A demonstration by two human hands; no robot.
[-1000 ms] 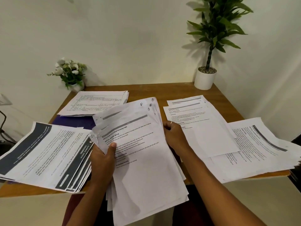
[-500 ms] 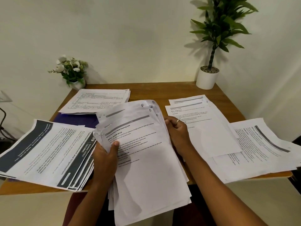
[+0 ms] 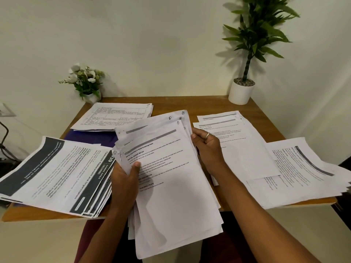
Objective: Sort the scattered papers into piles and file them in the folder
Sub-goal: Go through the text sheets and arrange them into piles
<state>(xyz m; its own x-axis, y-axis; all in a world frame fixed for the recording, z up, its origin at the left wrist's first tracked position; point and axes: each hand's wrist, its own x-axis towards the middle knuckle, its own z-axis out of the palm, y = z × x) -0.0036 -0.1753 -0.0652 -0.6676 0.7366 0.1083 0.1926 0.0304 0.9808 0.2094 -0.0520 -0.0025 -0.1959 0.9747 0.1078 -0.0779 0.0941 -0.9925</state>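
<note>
In the head view, the left hand (image 3: 124,180) is gripping a fanned stack of papers (image 3: 171,177) at its left edge, thumb on top. The right hand (image 3: 206,147) is curling round the stack's right edge. The stack is hanging over the wooden table's (image 3: 214,107) near edge, between other paper piles.

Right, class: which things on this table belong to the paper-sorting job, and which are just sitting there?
Belong to the job: the held stack, gripped by the left hand and right hand; dark-banded pile; gridded pile; middle-right pile; far-right pile; blue folder.
Lying about: white flowers; potted plant.
</note>
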